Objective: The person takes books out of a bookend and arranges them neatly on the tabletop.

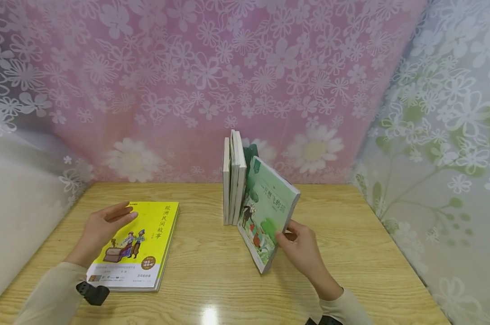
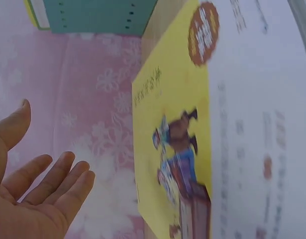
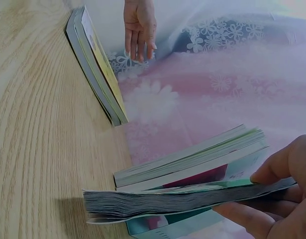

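My right hand (image 1: 302, 248) pinches the edge of a green paperback book (image 1: 269, 203), thumb on its cover and fingers behind. The book stands tilted, its lower corner near the table, against a row of upright books (image 1: 233, 180). In the right wrist view the green book's page block (image 3: 157, 201) faces the camera. Over a yellow book (image 1: 147, 243) lying flat at the left hovers my left hand (image 1: 103, 230), fingers relaxed and holding nothing. The left wrist view shows that hand (image 2: 43, 194) apart from the yellow cover (image 2: 167, 124).
The wooden table (image 1: 204, 271) carries all the books. Beneath the yellow book lies at least one more book (image 3: 88, 64). Behind hangs a pink flowered curtain (image 1: 228, 67), with a pale flowered sheet (image 1: 452, 158) on the right. A dark green bookend-like piece (image 1: 251, 151) shows behind the green book.
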{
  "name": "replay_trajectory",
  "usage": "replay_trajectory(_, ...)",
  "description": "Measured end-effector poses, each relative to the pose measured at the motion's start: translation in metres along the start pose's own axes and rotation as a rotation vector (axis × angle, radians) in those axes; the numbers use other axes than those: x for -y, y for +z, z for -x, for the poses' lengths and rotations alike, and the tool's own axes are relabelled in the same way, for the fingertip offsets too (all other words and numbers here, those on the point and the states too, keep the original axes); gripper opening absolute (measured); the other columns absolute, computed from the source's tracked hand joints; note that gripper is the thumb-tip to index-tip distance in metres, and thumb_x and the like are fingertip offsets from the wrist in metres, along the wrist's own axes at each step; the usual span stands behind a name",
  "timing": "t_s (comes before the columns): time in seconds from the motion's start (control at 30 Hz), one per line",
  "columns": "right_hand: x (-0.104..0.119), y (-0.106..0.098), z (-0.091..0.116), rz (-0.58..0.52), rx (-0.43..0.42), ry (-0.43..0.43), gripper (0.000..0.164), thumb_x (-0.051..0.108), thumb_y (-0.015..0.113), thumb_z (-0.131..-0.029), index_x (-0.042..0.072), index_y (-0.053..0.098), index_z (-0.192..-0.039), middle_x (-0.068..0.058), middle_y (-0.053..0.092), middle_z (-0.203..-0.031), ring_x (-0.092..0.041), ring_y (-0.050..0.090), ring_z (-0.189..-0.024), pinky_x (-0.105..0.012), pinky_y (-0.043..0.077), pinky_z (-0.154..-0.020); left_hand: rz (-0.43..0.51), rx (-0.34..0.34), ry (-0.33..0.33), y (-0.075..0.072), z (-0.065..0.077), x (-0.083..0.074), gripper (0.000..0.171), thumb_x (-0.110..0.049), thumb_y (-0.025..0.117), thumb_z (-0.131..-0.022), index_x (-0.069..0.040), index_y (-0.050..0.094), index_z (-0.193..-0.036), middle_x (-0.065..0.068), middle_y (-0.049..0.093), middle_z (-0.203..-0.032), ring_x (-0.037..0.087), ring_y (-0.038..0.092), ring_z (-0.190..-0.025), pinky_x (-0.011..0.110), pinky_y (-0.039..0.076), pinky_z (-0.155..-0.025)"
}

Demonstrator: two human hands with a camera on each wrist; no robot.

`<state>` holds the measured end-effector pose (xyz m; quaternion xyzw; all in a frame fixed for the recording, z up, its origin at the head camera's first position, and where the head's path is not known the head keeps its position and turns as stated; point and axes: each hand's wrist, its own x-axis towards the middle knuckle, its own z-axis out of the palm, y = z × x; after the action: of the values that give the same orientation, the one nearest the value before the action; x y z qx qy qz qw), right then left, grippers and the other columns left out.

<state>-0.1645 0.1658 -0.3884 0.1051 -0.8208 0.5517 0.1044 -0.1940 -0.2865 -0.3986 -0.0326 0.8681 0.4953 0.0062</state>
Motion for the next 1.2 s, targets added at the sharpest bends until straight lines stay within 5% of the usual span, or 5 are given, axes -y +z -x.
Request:
replay_trajectory(0.83,0.015,-0.029,0.019,-0.18,0.162,0.105,0.036,-0.006,0.058,-0.09,-0.01,0.057,-0.126,-0.029,0.061,-0.119,-0.029,0.069,-0.094,-0.034,0.059,-0.072,0.149,0.164,0.105,0.051,-0.008,-0.047,0.075,-0.047,0.064,-0.088,-0.017,0.034,-0.15,0.01,0.047,-0.145,0.03,0.044,-0.132,0.056,0.033,-0.108)
replay_trajectory(1.2,0.015,-0.039,0.019,-0.271,0.292,0.033,0.04,-0.003,0.057,-0.092,-0.015,0.051,-0.129,-0.034,0.058,-0.12,-0.021,0.069,-0.095,-0.038,0.058,-0.075,0.271,0.294,0.185,0.071,-0.017,-0.058,0.068,-0.036,0.066,-0.091,-0.018,0.036,-0.149,0.008,0.046,-0.146,0.019,0.05,-0.128,0.048,0.035,-0.109)
